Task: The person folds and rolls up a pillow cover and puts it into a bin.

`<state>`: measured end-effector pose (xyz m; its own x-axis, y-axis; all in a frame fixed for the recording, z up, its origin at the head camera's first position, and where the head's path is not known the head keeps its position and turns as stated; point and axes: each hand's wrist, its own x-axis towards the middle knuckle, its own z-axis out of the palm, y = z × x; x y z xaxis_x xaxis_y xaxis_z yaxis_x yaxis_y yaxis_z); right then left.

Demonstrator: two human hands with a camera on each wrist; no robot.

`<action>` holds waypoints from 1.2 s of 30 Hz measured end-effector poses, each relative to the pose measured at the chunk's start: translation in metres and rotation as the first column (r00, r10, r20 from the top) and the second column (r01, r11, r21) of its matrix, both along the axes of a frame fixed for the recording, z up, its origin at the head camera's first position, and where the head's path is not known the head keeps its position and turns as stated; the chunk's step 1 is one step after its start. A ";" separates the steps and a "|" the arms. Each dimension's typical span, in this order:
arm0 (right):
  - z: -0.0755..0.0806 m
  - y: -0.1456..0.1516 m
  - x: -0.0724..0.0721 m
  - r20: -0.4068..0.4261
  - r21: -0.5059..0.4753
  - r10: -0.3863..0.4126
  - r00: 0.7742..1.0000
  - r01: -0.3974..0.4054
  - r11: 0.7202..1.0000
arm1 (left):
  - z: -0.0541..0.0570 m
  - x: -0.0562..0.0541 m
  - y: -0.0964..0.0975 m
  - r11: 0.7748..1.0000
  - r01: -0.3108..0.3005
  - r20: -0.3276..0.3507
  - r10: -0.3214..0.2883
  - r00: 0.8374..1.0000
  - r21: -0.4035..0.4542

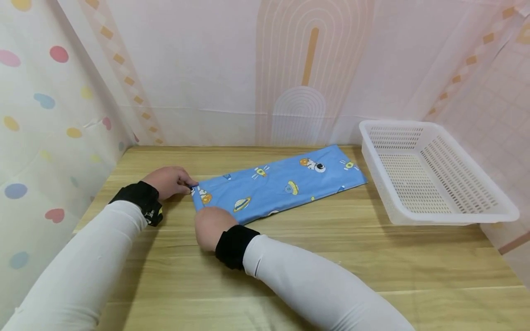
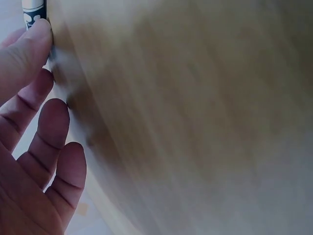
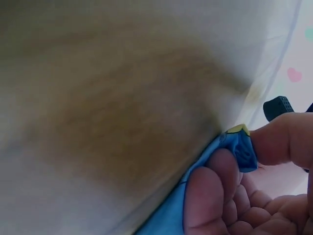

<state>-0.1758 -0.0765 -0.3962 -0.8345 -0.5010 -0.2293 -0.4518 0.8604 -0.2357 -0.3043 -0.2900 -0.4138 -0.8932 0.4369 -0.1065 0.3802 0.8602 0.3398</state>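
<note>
With our right hand [image 1: 213, 227] we pinch the blue cloth [image 1: 275, 186] tight by its near corner. Our left hand [image 1: 167, 181] pinches the far-left corner, spare fingers [image 2: 53, 120] loosely bent. The cloth crosses the table [image 1: 339, 234] toward two o'clock; a white basket [image 1: 459, 219] sits at three.

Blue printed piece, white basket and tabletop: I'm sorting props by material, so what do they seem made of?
Blue printed piece: thin fabric, perhaps cotton, matte; folded, softly creased.
White basket: probably moulded plastic, smooth; stiff and evenly slotted.
Tabletop: wood or laminate, fairly matte; streaked grain fits either.
</note>
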 end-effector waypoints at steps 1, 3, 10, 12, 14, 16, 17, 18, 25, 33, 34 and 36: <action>0.000 0.001 -0.001 0.022 -0.014 -0.012 1.000 0.012 1.000 | -0.001 -0.001 0.000 1.000 -0.002 0.001 0.002 1.000 0.001; 0.001 0.004 -0.004 0.070 -0.045 -0.035 0.997 0.038 0.998 | -0.001 -0.001 -0.001 1.000 -0.004 0.003 0.004 1.000 0.004; 0.002 0.011 -0.014 0.201 -0.095 -0.095 0.975 0.116 0.989 | -0.003 -0.001 -0.002 1.000 -0.011 -0.002 0.011 1.000 0.020; 0.002 0.012 -0.015 0.219 -0.102 -0.102 0.970 0.126 0.987 | -0.004 -0.002 -0.001 1.000 -0.019 -0.004 0.019 1.000 0.024; 0.000 0.013 -0.017 0.231 -0.109 -0.104 0.967 0.132 0.985 | -0.003 -0.001 -0.001 1.000 -0.017 -0.010 0.017 1.000 0.022; -0.001 0.014 -0.018 0.241 -0.114 -0.109 0.964 0.140 0.984 | -0.003 -0.001 -0.001 1.000 -0.014 -0.012 0.014 1.000 0.019; -0.001 0.014 -0.018 0.247 -0.116 -0.113 0.962 0.145 0.983 | -0.002 0.000 -0.001 1.000 -0.012 -0.014 0.012 1.000 0.018; -0.002 0.015 -0.019 0.251 -0.116 -0.116 0.961 0.149 0.982 | -0.002 0.000 0.000 1.000 -0.011 -0.015 0.012 1.000 0.018; -0.001 0.020 -0.021 0.254 -0.108 -0.120 0.960 0.152 0.983 | -0.004 0.001 0.003 1.000 -0.005 -0.053 0.006 0.999 0.016; -0.004 0.024 -0.024 0.276 -0.123 -0.156 0.948 0.196 0.973 | -0.005 -0.011 0.007 1.000 -0.008 0.014 0.009 1.000 -0.027; -0.004 0.024 -0.025 0.274 -0.123 -0.156 0.949 0.196 0.973 | -0.004 -0.013 0.008 1.000 0.001 0.033 0.000 0.999 -0.031; -0.003 0.025 -0.025 0.268 -0.124 -0.141 0.953 0.179 0.976 | -0.002 -0.016 0.010 0.999 0.021 0.069 -0.018 0.997 -0.041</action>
<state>-0.2010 -0.0511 -0.3996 -0.8290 -0.4095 -0.3808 -0.2190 0.8644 -0.4527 -0.3205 -0.2797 -0.4157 -0.8744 0.4482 -0.1859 0.3743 0.8669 0.3293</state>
